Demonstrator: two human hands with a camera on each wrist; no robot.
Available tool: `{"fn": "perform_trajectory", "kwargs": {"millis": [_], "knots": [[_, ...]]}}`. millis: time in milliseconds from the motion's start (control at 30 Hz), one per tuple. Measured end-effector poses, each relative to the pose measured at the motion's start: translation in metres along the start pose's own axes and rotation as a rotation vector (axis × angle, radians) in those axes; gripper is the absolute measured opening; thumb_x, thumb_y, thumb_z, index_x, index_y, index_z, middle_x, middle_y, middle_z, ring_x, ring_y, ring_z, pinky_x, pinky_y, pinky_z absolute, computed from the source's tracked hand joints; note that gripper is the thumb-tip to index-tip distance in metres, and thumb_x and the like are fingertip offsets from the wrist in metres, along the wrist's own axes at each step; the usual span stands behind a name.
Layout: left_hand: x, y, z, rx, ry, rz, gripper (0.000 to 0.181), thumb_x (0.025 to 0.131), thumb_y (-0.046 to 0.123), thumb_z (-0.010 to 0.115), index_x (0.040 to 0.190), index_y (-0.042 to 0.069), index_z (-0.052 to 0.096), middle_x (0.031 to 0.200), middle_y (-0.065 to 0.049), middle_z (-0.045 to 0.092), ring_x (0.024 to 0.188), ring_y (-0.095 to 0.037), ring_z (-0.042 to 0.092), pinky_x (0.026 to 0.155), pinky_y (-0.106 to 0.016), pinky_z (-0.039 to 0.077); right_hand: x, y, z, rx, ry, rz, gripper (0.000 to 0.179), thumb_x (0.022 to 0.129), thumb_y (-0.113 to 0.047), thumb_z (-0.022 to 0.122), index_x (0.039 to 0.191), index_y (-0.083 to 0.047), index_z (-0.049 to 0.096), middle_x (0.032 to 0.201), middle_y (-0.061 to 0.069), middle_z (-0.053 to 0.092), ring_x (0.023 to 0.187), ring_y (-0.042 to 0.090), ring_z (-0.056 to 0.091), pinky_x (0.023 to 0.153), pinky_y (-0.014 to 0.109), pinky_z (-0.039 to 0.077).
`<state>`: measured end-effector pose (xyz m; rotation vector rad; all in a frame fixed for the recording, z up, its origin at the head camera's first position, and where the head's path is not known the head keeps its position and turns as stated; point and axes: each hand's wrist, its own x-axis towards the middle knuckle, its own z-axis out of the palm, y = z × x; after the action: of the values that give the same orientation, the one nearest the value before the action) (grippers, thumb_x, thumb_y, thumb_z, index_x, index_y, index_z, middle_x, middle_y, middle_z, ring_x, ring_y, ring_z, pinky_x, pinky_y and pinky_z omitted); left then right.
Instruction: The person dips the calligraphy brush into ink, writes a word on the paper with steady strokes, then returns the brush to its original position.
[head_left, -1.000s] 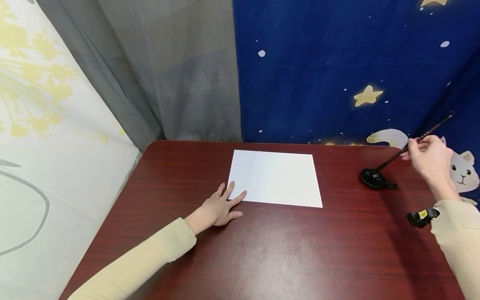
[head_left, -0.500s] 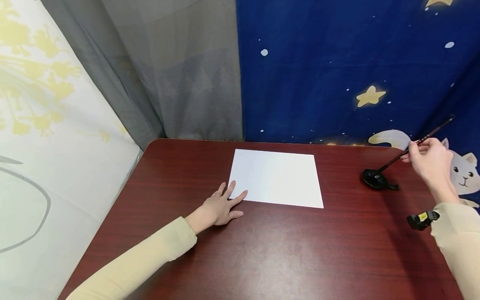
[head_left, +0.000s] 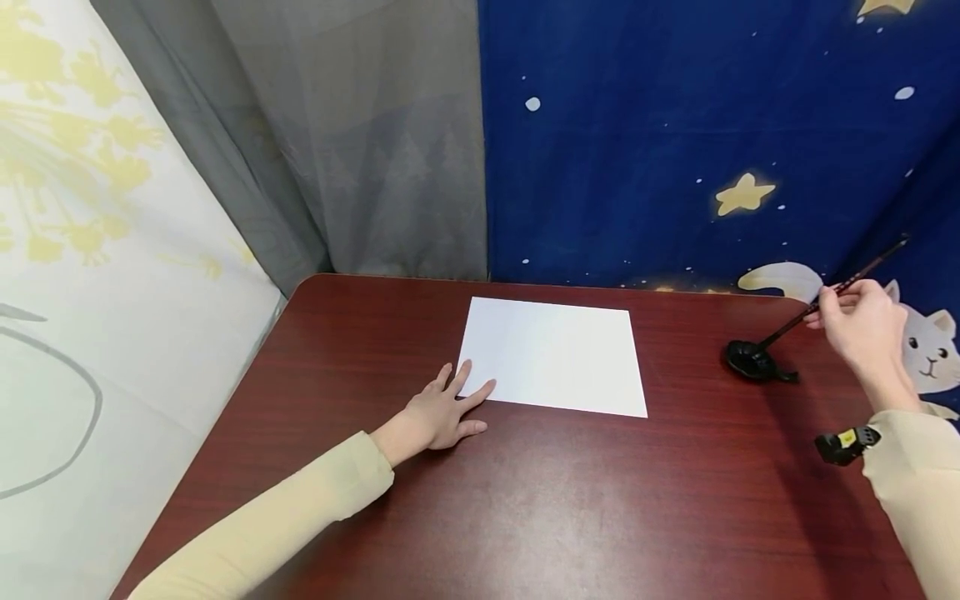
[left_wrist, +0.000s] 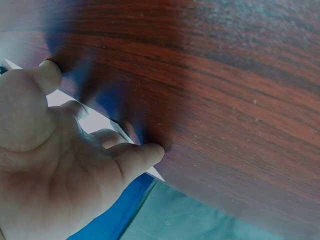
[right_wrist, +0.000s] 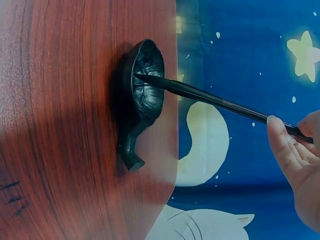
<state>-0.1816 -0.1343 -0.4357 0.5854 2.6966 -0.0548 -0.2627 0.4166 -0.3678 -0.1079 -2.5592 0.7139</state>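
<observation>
A blank white sheet of paper [head_left: 555, 358] lies on the dark red wooden table. My left hand [head_left: 442, 417] rests with spread fingers on its near left corner; the left wrist view shows the hand [left_wrist: 65, 145] from the palm side, the paper [left_wrist: 97, 120] partly hidden behind it. At the right, my right hand [head_left: 862, 325] pinches the dark shaft of a writing brush [head_left: 787, 327], which slants down to the left. In the right wrist view the brush [right_wrist: 215, 100] has its black tip inside a small black ink dish [right_wrist: 149, 102] with a stubby curved handle.
The table [head_left: 525, 500] ends at a far edge, beyond which hang a grey curtain [head_left: 390, 150] and a blue curtain [head_left: 615, 150] with stars. A white patterned cloth [head_left: 112, 333] hangs at the left. A small black device [head_left: 847, 444] sits at the right cuff.
The right hand and the brush's upper end have dropped slightly in the head view, the tip staying at the ink dish. The left hand stays in place on the paper.
</observation>
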Motion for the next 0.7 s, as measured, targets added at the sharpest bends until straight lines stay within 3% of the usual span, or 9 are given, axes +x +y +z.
{"fn": "perform_trajectory", "kwargs": {"millis": [167, 233, 700], "knots": [[0.0004, 0.0007, -0.0003, 0.006, -0.002, 0.0, 0.065, 0.105, 0.056, 0.038, 0.163, 0.034, 0.018, 0.169, -0.013, 0.004, 0.153, -0.04, 0.011, 0.113, -0.047, 0.037, -0.001, 0.0024, 0.0008, -0.001, 0.022, -0.016, 0.042, 0.1, -0.021, 0.046, 0.117, 0.017, 0.052, 0.06, -0.055, 0.028, 0.063, -0.034, 0.03, 0.072, 0.031, 0.034], [0.0007, 0.0008, -0.0004, 0.009, 0.002, -0.003, 0.065, 0.105, 0.056, 0.038, 0.163, 0.034, 0.019, 0.169, -0.013, 0.004, 0.153, -0.04, 0.011, 0.113, -0.047, 0.036, -0.0003, 0.0027, 0.001, -0.003, 0.028, -0.027, 0.041, 0.101, -0.021, 0.046, 0.117, 0.016, 0.052, 0.059, -0.055, 0.03, 0.062, -0.034, 0.031, 0.069, 0.025, 0.029], [0.0012, 0.001, -0.0003, 0.016, -0.006, -0.008, 0.065, 0.106, 0.056, 0.037, 0.163, 0.034, 0.017, 0.169, -0.012, 0.003, 0.153, -0.039, 0.009, 0.115, -0.047, 0.034, -0.0004, 0.0004, 0.0005, -0.003, 0.034, -0.058, 0.04, 0.1, -0.02, 0.044, 0.116, 0.016, 0.052, 0.062, -0.056, 0.03, 0.058, -0.033, 0.033, 0.063, 0.025, 0.032]]}}
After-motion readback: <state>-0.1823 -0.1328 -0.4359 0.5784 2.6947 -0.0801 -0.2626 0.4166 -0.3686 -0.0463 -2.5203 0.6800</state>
